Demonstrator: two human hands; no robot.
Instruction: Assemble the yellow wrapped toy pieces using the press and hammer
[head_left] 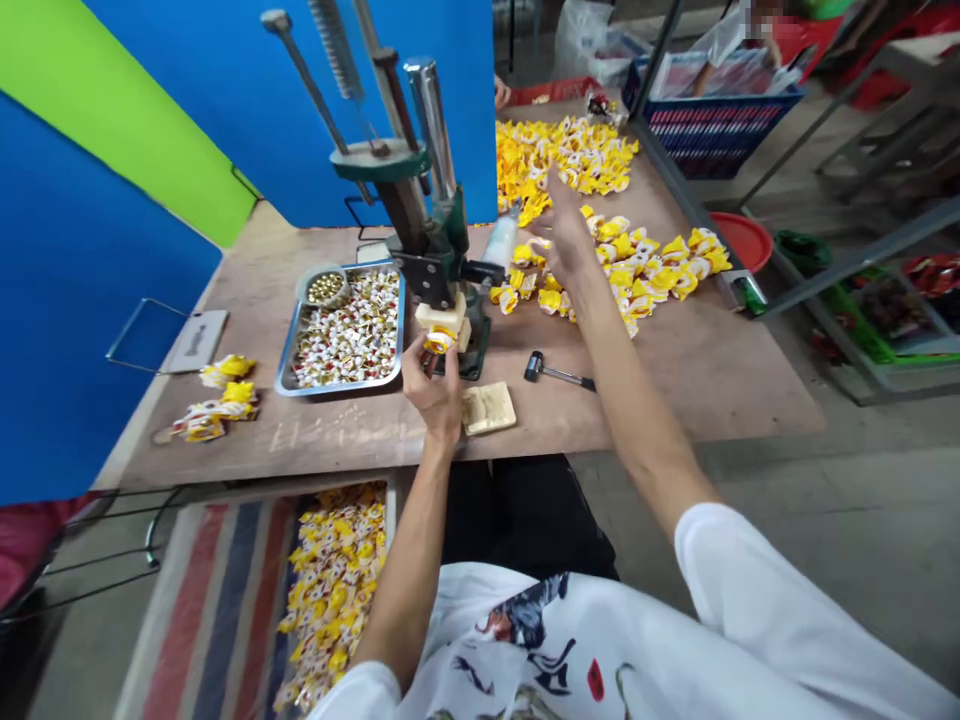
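A brown worktop carries a green hand press; right of it spread yellow-and-white pieces, left of it a metal tray of small parts. The right hand, its grip wide, is over the pieces; contact cannot be told. The left hand pinches one yellow-and-white piece at the press's cream block.
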